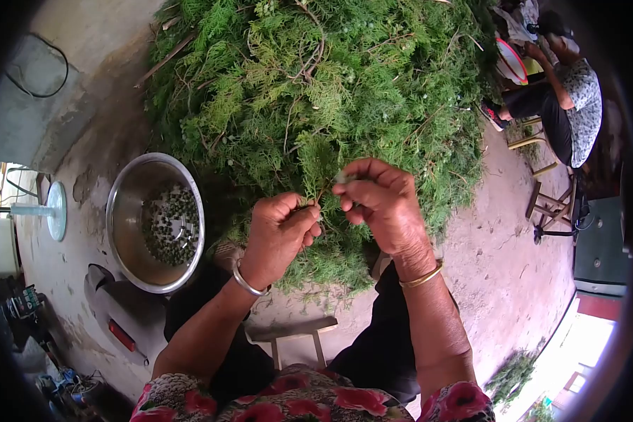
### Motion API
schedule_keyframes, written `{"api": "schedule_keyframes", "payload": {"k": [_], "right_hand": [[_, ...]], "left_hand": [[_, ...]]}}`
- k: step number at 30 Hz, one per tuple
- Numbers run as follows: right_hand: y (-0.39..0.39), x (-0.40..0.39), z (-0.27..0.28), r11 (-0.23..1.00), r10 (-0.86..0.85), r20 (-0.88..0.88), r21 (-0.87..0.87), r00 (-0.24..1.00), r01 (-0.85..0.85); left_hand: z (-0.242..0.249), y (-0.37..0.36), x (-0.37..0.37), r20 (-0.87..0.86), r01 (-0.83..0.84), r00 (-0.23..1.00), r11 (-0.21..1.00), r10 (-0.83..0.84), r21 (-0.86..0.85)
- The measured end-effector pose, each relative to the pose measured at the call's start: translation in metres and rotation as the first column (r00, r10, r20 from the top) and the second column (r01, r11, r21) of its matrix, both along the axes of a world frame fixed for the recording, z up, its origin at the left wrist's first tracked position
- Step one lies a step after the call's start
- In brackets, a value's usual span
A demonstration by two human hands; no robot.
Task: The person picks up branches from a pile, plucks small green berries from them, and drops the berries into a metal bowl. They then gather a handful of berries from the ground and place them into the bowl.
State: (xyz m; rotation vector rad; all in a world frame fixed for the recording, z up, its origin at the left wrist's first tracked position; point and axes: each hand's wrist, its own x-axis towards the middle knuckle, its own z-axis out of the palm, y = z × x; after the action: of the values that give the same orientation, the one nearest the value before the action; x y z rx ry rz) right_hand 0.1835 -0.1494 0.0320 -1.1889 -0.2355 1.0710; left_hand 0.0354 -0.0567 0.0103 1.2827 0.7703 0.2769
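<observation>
My left hand, a silver bangle at its wrist, pinches the stem of a green conifer sprig that points up and away from me. Close beside it on the right, my right hand is closed, thumb against forefinger, on a small pale green cone near the sprig; part of it is hidden by the fingers. A gold bangle circles that wrist. Behind both hands rises a big heap of conifer branches. To my left, a steel basin holds many small round green cones.
A wooden stool stands between my legs. A red-handled tool lies at lower left, near a pedestal fan. At upper right another person sits beside the heap, close to a wooden stool.
</observation>
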Motion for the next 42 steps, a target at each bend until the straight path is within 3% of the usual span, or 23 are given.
{"api": "schedule_keyframes", "payload": {"k": [3, 9, 11, 13, 15, 17, 21, 24, 25, 26, 27, 29, 30, 31, 33, 34, 35, 37, 38, 39, 40, 41, 42], "right_hand": [[0.000, -0.006, -0.006, 0.994, 0.112, -0.072, 0.027, 0.991, -0.110], [0.000, -0.009, 0.000, 0.989, 0.144, -0.192, 0.050, 0.971, -0.137], [0.002, -0.012, 0.000, 0.991, 0.136, -0.258, 0.044, 0.956, -0.129], [0.004, -0.019, -0.008, 0.974, 0.206, 0.063, -0.113, 0.977, -0.198], [0.005, -0.024, -0.015, 0.973, 0.209, 0.109, -0.122, 0.972, -0.195], [0.007, -0.029, -0.018, 0.970, 0.213, 0.284, -0.172, 0.935, -0.169], [0.005, -0.028, -0.022, 0.968, 0.220, 0.304, -0.188, 0.927, -0.169], [0.002, -0.027, -0.021, 0.973, 0.199, 0.197, -0.158, 0.960, -0.169], [0.000, -0.028, -0.021, 0.980, 0.186, 0.087, -0.095, 0.979, -0.177], [0.000, -0.029, -0.020, 0.984, 0.177, -0.024, -0.030, 0.984, -0.178], [0.001, -0.030, -0.019, 0.983, 0.182, -0.020, -0.027, 0.983, -0.182], [0.001, -0.033, -0.015, 0.994, 0.110, -0.216, 0.050, 0.970, -0.101], [0.000, -0.033, -0.016, 0.993, 0.117, -0.209, 0.052, 0.971, -0.109], [-0.002, -0.031, -0.019, 0.998, 0.055, -0.183, 0.043, 0.982, -0.047], [-0.005, -0.032, -0.018, 0.999, 0.023, -0.156, 0.042, 0.988, -0.017], [-0.005, -0.034, -0.017, 0.997, -0.077, -0.105, 0.002, 0.991, 0.078], [-0.002, -0.038, -0.015, 0.984, -0.176, -0.050, -0.033, 0.983, 0.175], [0.011, -0.054, -0.001, 0.989, -0.139, 0.026, -0.036, 0.990, 0.140], [0.024, -0.069, 0.005, 0.998, -0.066, 0.312, 0.033, 0.948, 0.059], [0.037, -0.085, 0.013, 0.996, -0.015, 0.576, 0.078, 0.817, -0.037], [0.053, -0.108, 0.031, 0.987, 0.051, 0.373, 0.120, 0.927, -0.103], [0.072, -0.135, 0.047, 0.973, 0.130, 0.151, 0.172, 0.980, -0.156], [0.090, -0.159, 0.051, 0.955, 0.197, 0.088, 0.208, 0.976, -0.211]], "left_hand": [[0.000, -0.001, 0.000, 0.023, -0.013, 1.000, 1.000, 0.013, 0.007], [-0.002, 0.009, 0.001, 0.087, -0.130, 0.987, 0.990, 0.134, -0.050], [-0.005, 0.014, 0.001, 0.293, -0.157, 0.917, 0.919, 0.272, -0.361], [-0.010, 0.017, -0.001, 0.338, -0.113, 0.899, 0.894, 0.278, -0.433], [-0.008, 0.016, 0.000, 0.344, -0.068, 0.887, 0.825, 0.306, -0.561], [-0.010, 0.013, -0.001, 0.313, -0.069, 0.914, 0.860, 0.258, -0.506], [-0.005, 0.015, -0.003, 0.245, -0.037, 0.955, 0.891, 0.164, -0.453], [-0.008, 0.019, -0.008, 0.287, 0.043, 0.951, 0.873, 0.113, -0.486], [-0.007, 0.021, -0.010, 0.288, 0.039, 0.950, 0.874, 0.117, -0.484], [-0.006, 0.023, -0.011, 0.350, 0.086, 0.926, 0.826, 0.140, -0.557], [-0.006, 0.024, -0.012, 0.409, 0.140, 0.897, 0.770, 0.168, -0.623], [-0.006, 0.024, -0.015, 0.403, 0.135, 0.897, 0.756, 0.181, -0.640], [-0.007, 0.024, -0.017, 0.395, 0.130, 0.898, 0.742, 0.194, -0.658], [-0.009, 0.024, -0.019, 0.403, 0.126, 0.892, 0.745, 0.203, -0.655], [-0.019, 0.023, -0.028, 0.124, -0.106, 0.972, 0.839, 0.202, -0.533], [-0.027, 0.023, -0.033, 0.047, -0.160, 0.976, 0.852, 0.211, -0.499], [-0.032, 0.022, -0.037, 0.009, -0.189, 0.975, 0.852, 0.222, -0.489], [-0.040, 0.016, -0.046, 0.017, -0.158, 0.982, 0.871, 0.188, -0.465], [-0.042, 0.012, -0.050, 0.019, -0.170, 0.979, 0.868, 0.202, -0.467], [-0.044, 0.008, -0.052, 0.032, -0.122, 0.988, 0.897, 0.149, -0.424], [-0.049, 0.005, -0.057, 0.043, -0.073, 0.994, 0.922, 0.096, -0.381], [-0.065, -0.002, -0.068, 0.259, -0.044, 0.954, 0.923, 0.153, -0.382], [-0.080, -0.008, -0.078, 0.471, 0.008, 0.860, 0.919, 0.194, -0.393]]}}
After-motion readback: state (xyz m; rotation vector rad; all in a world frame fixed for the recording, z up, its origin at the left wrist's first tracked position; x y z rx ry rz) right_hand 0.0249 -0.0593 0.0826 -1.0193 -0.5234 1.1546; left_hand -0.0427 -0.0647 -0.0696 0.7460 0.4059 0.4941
